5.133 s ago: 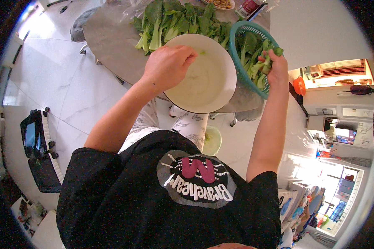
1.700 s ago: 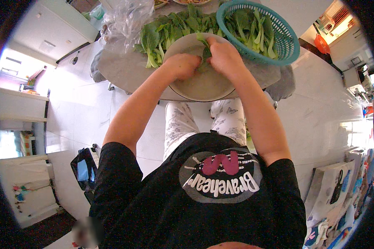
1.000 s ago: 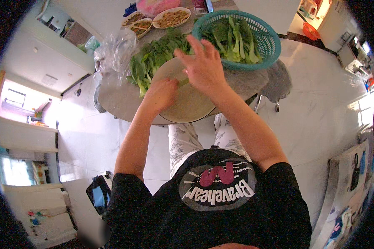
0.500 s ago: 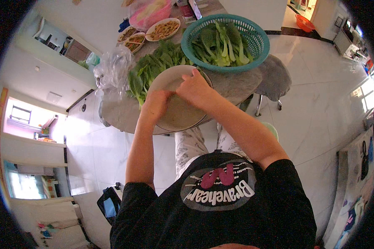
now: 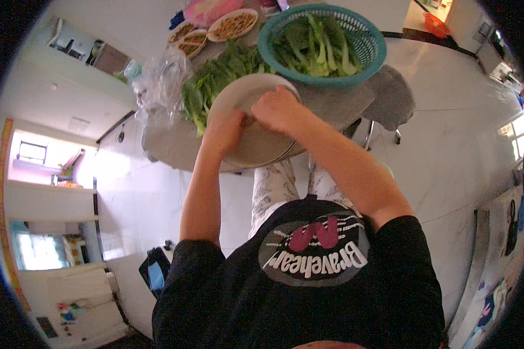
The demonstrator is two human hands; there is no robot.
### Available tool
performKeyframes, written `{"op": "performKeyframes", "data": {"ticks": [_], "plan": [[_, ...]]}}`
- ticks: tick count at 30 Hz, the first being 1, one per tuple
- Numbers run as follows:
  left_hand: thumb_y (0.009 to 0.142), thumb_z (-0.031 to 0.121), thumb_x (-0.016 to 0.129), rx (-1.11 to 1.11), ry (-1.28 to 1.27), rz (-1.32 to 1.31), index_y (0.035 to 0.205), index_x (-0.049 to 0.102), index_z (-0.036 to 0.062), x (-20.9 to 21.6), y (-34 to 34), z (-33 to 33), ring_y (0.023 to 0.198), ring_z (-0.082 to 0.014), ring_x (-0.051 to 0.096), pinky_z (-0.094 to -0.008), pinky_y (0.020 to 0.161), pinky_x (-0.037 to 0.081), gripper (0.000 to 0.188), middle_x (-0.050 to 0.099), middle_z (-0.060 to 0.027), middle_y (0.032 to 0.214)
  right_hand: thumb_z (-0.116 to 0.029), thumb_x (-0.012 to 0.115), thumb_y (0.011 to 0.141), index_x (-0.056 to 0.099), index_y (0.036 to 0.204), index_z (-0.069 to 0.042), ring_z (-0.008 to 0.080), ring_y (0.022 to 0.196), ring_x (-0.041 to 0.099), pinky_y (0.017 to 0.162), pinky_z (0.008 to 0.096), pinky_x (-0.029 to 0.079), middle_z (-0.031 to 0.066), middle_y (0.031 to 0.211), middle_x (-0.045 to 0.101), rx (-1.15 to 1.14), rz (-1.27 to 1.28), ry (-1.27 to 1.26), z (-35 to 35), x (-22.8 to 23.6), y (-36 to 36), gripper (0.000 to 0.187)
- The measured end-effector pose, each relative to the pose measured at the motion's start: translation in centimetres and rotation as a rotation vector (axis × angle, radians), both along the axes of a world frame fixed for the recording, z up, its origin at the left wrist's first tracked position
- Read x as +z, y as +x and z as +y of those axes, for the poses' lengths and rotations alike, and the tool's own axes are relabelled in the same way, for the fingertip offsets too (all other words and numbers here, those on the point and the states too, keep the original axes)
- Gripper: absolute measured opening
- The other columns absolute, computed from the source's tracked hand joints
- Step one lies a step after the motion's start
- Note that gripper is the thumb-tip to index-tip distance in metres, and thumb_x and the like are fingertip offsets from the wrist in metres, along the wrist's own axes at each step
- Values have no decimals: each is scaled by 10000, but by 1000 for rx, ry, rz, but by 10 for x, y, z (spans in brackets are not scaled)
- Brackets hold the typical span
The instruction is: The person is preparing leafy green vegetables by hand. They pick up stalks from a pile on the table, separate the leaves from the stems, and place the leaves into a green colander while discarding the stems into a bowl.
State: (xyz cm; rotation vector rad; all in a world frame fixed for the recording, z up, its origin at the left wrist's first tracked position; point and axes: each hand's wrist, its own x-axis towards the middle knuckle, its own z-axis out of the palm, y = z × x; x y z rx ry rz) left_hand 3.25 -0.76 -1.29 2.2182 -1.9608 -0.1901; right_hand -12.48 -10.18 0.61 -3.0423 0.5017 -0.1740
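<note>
A wide pale basin [image 5: 243, 88] sits at the near edge of the table, and both my hands are over its inside. My left hand [image 5: 227, 129] is at the basin's left side, fingers curled inward and partly hidden by the back of the hand. Close beside it, my right hand [image 5: 275, 109] is closed, knuckles up; whatever the fingers hold is too small or hidden to make out. Behind the basin lies a heap of leafy greens [image 5: 224, 75] on the table. A teal plastic basket [image 5: 378, 49] with more leafy greens [image 5: 317, 49] stands just beyond, to the right.
A crumpled clear plastic bag [image 5: 160, 87] lies at the table's left edge. Dishes of food [image 5: 233, 25] and a pink bag [image 5: 209, 9] are at the back. Grey cloth [image 5: 390, 99] hangs over the right end of the table [image 5: 174, 145]. An orange basin [image 5: 435, 24] sits far right.
The table and everything on it sit slightly higher in the view. My right hand's fingers have lowered and curled in, still close to my left hand over the basin.
</note>
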Motion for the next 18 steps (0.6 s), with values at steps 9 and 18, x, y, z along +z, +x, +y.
{"op": "performKeyframes", "data": {"ticks": [9,18], "plan": [[867,115,628,387,-462,727,884,640,15,53,-23,7,614,-130,573,-271,566,447,102,620,-53,706,-139,621,797,621,1027,-73,348,878,615,784,459,467,152,893,661,25,-125,355,-15,0,9,239],[847,119,679,413,-870,645,921,647,-4,69,-4,2,638,-86,564,-243,570,456,147,634,-20,739,-216,676,794,644,1017,-28,381,893,605,792,466,467,190,920,648,-9,-86,433,-16,3,4,293]]}}
